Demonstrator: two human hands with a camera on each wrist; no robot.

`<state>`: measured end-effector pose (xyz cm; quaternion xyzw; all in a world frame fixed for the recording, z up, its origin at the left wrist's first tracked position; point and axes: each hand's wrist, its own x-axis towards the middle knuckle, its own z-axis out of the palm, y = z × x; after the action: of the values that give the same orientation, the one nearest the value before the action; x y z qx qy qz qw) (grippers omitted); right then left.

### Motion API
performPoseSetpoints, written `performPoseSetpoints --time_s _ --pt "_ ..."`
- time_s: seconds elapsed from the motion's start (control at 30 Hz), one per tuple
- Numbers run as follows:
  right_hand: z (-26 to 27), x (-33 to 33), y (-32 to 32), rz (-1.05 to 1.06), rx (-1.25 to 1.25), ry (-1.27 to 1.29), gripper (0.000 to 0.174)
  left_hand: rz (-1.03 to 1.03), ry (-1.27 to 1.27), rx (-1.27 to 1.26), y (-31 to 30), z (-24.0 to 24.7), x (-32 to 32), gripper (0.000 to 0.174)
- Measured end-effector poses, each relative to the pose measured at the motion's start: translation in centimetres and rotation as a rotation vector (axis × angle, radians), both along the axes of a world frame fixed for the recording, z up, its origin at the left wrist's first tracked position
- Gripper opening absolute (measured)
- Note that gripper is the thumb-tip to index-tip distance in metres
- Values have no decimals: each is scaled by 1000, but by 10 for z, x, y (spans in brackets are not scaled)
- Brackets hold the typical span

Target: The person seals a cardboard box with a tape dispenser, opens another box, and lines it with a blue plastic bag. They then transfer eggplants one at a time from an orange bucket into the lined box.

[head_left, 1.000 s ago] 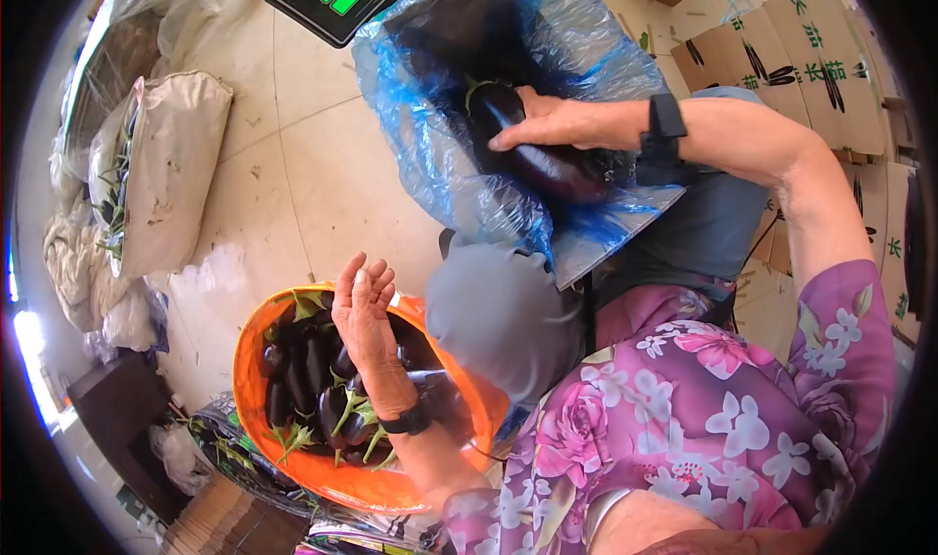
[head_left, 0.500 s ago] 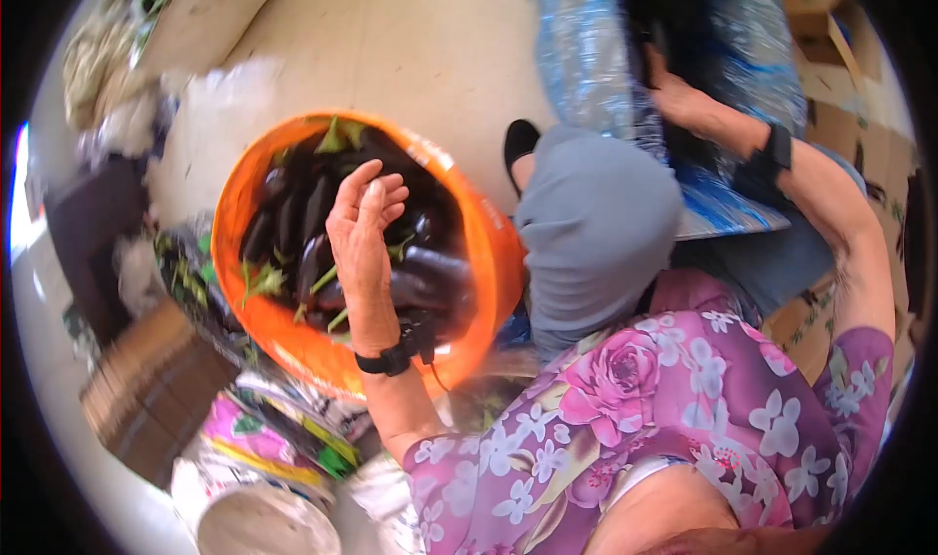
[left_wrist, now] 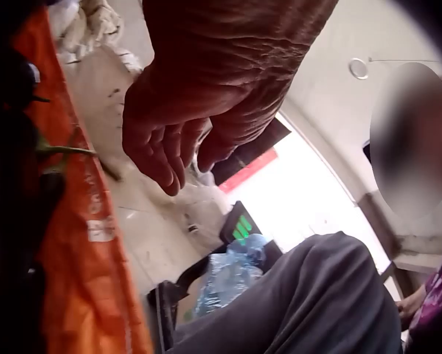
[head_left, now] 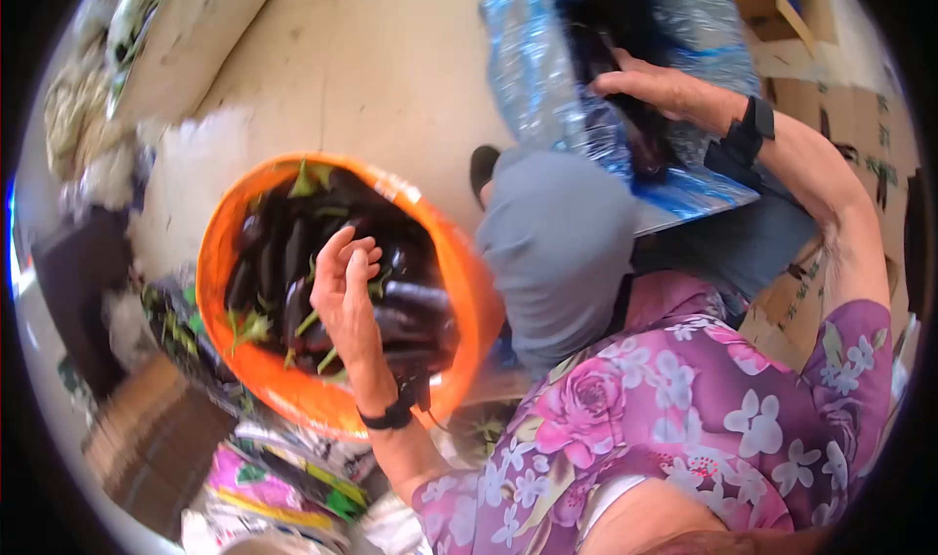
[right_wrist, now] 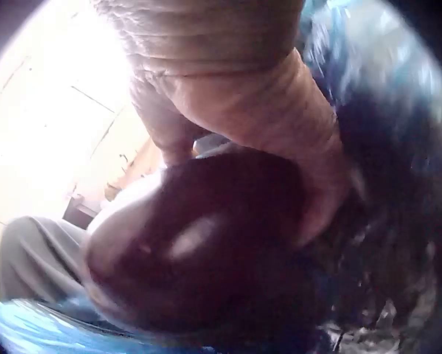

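Note:
My right hand (head_left: 664,86) grips a large dark purple eggplant (right_wrist: 199,243), thumb on one side and fingers on the other. The eggplant lies inside a blue plastic liner (head_left: 532,76), whose dark interior hides the far end of the hold. On the other side of my knee, my left hand (head_left: 347,296) hovers over an orange container (head_left: 210,291), fingers loosely bent and nothing in them. Several glossy eggplants (head_left: 405,311) with green stems fill that container. In the left wrist view, its orange wall (left_wrist: 95,287) stands beside the hand.
My grey-trousered knee (head_left: 557,252) sits between the container and the liner. Printed cartons (head_left: 860,154) stand at the right. A stuffed sack (head_left: 195,47) lies at the upper left. A scale display (left_wrist: 241,227) glows green beyond the knee. Colourful packaging (head_left: 264,477) lies below the container.
The head view has swung toward the orange container. My right hand keeps hold of the eggplant in the blue liner. My left hand stays above the container, loosely bent.

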<state>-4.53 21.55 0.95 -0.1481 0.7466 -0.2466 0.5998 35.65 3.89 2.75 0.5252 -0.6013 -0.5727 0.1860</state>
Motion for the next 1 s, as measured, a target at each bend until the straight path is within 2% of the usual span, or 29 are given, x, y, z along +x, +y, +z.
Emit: performPoseSetpoints --time_s 0.03,0.1,0.13,0.17,0.27,0.4,0.47,0.5,0.57,0.63,0.7,0.73,0.77,0.8,0.83,0.87,0.9,0.97,1.0 --pt "6 -11 9 68 -52 76 99 -58 9 -64 0 12 -17 33" --pt "61 -22 14 120 -78 50 87 -297 124 -175 -5 44 -77 37" --pt "97 -24 14 140 -85 40 81 -421 99 -246 -6 53 -103 43" --pt "120 -25 16 139 -98 32 78 -617 169 -439 -13 52 -125 48" --pt "156 -12 27 -53 -169 -56 67 -987 296 -792 -13 71 -203 67" --pt "180 11 38 -411 -299 -284 53 -1143 383 -992 9 71 -260 79" --pt "186 19 39 -553 -361 -391 47 -1235 576 -873 15 66 -267 88" --pt "186 22 39 -608 -391 -438 44 -1245 575 -879 14 69 -269 88" --pt "176 19 32 -644 -437 -478 40 -1216 526 -724 7 78 -270 84" --pt "133 -12 21 -471 -482 -353 43 -1102 410 -629 -3 94 -270 72" --pt "81 -38 4 -299 -518 -219 47 -956 297 -225 -2 111 -269 67" --pt "55 -36 -14 -268 -440 -212 48 -945 266 -149 -5 114 -268 63" --pt "28 -33 -32 -237 -362 -207 50 -957 261 -156 -3 116 -269 63" --pt "-3 -32 -38 -247 -374 -208 50 -913 318 -19 -2 117 -268 63" --pt "-38 -29 -47 -168 -361 -170 52 -864 371 119 -4 116 -265 65" --pt "-67 -25 -53 -89 -347 -133 54 -799 335 102 -2 113 -261 68" --pt "-83 -24 -59 -10 -332 -93 56 -736 346 235 0 112 -257 65" --pt "-83 -12 -80 87 -87 130 46 -668 296 533 -5 101 -253 65" --pt "-80 -4 -77 74 -77 175 53 -627 243 624 -5 97 -249 66"
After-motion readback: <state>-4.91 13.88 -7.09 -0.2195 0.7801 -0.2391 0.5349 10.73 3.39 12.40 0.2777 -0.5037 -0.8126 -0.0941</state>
